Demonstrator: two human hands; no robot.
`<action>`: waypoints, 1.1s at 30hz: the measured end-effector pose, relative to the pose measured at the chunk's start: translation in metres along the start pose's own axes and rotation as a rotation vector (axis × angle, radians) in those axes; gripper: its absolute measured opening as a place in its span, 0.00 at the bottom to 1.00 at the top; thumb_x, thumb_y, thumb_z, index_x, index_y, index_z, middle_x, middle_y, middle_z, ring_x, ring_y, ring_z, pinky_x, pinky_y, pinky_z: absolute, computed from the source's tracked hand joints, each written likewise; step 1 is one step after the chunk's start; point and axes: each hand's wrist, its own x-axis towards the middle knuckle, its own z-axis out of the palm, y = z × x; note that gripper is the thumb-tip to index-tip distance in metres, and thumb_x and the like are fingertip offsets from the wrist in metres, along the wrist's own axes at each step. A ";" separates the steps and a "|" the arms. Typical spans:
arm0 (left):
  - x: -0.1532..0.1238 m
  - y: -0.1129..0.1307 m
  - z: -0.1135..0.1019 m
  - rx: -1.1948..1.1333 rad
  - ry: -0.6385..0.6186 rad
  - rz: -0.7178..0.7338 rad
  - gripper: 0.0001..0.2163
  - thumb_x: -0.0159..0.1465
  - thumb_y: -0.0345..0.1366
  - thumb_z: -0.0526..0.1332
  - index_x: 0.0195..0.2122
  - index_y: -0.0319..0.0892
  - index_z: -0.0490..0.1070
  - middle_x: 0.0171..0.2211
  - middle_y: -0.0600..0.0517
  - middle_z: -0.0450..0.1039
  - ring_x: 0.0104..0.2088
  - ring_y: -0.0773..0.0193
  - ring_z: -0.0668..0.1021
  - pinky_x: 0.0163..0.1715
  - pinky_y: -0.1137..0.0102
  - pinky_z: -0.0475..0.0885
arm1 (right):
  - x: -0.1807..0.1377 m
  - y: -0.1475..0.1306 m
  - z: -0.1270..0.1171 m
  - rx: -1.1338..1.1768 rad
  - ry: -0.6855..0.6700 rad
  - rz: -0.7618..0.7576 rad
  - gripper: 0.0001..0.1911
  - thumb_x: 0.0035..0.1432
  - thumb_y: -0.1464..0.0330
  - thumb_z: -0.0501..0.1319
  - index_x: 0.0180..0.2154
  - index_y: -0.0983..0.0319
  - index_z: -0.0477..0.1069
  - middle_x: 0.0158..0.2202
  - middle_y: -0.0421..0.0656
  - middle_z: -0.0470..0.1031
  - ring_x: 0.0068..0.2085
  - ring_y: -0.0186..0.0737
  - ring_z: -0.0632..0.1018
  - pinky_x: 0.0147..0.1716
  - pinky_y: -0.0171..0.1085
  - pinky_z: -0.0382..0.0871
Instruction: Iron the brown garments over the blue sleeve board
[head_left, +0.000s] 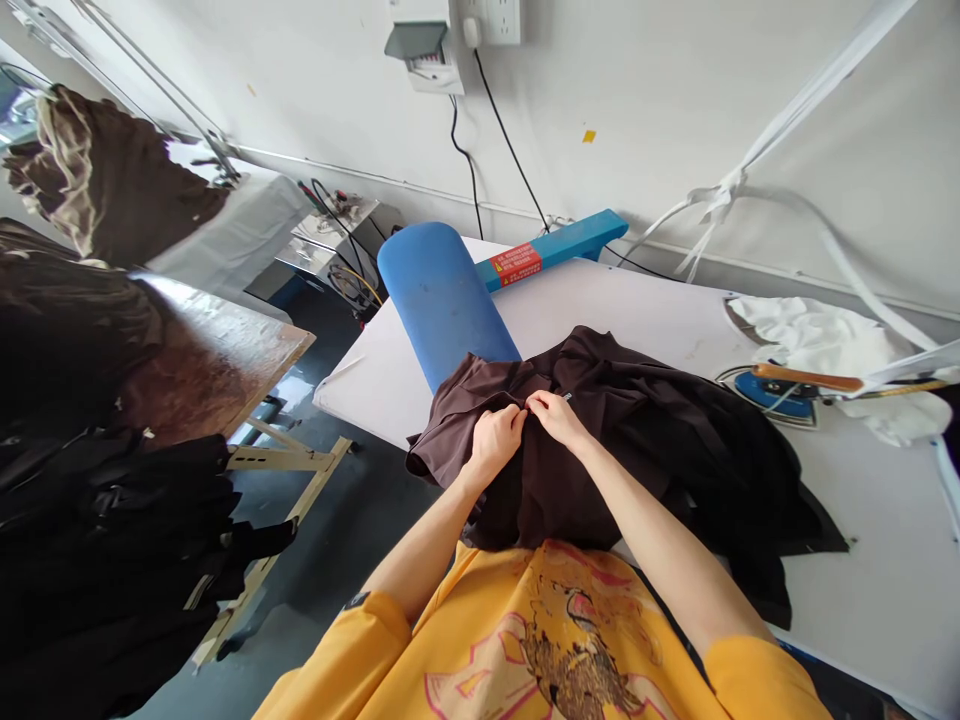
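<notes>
A dark brown garment (637,430) lies bunched over the near end of a blue padded pressing arm (442,290) and across the white table. My left hand (497,440) is closed on the garment's cloth near its middle. Right beside it, almost touching, my right hand (553,415) pinches the same cloth with thumb and fingers. A small pale tag or zip pull (568,397) shows close to the right fingertips; I cannot tell which. The exact bit of cloth between the fingers is hidden.
An iron (780,395) with a wooden handle rests at the right of the white table (645,300), beside white cloth (817,340). A blue metal bar (577,240) with a red label runs behind. Dark garments (97,560) are piled at left. Cords hang along the wall.
</notes>
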 end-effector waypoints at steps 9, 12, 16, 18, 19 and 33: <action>-0.028 -0.014 0.023 -0.284 0.221 0.105 0.10 0.72 0.36 0.59 0.34 0.44 0.75 0.32 0.54 0.80 0.32 0.63 0.78 0.41 0.67 0.65 | -0.002 -0.006 0.002 -0.137 -0.014 0.003 0.11 0.57 0.59 0.66 0.34 0.59 0.73 0.36 0.42 0.77 0.37 0.39 0.75 0.39 0.36 0.67; -0.032 -0.014 0.028 -0.257 0.254 0.156 0.08 0.72 0.35 0.59 0.36 0.43 0.76 0.32 0.53 0.79 0.35 0.62 0.79 0.41 0.66 0.66 | 0.003 -0.011 0.008 -0.201 0.033 0.034 0.09 0.54 0.63 0.67 0.28 0.59 0.70 0.34 0.42 0.75 0.35 0.39 0.74 0.37 0.36 0.63; -0.034 -0.014 0.031 -0.281 0.320 0.132 0.08 0.72 0.35 0.59 0.37 0.44 0.77 0.33 0.52 0.78 0.34 0.63 0.78 0.41 0.66 0.67 | 0.005 -0.012 0.006 -0.191 0.047 0.061 0.08 0.57 0.67 0.58 0.27 0.59 0.70 0.30 0.42 0.75 0.33 0.39 0.73 0.36 0.36 0.61; -0.035 -0.015 0.032 -0.313 0.343 0.115 0.07 0.72 0.35 0.60 0.37 0.44 0.77 0.34 0.53 0.78 0.34 0.64 0.78 0.42 0.67 0.69 | 0.004 -0.011 0.002 -0.157 0.025 0.067 0.11 0.58 0.65 0.55 0.27 0.60 0.71 0.28 0.42 0.76 0.32 0.39 0.74 0.35 0.36 0.62; -0.035 -0.015 0.031 -0.322 0.349 0.111 0.07 0.72 0.34 0.60 0.37 0.44 0.76 0.33 0.53 0.78 0.34 0.63 0.78 0.42 0.67 0.69 | 0.004 -0.010 0.000 -0.140 0.017 0.070 0.12 0.58 0.64 0.54 0.27 0.60 0.72 0.28 0.42 0.76 0.32 0.40 0.74 0.34 0.36 0.62; -0.016 -0.018 0.003 -0.479 0.263 0.131 0.05 0.70 0.31 0.59 0.40 0.45 0.76 0.39 0.52 0.77 0.35 0.66 0.79 0.39 0.72 0.74 | 0.002 -0.012 0.000 -0.062 0.051 0.094 0.13 0.55 0.59 0.58 0.26 0.60 0.72 0.26 0.40 0.75 0.31 0.39 0.73 0.34 0.36 0.62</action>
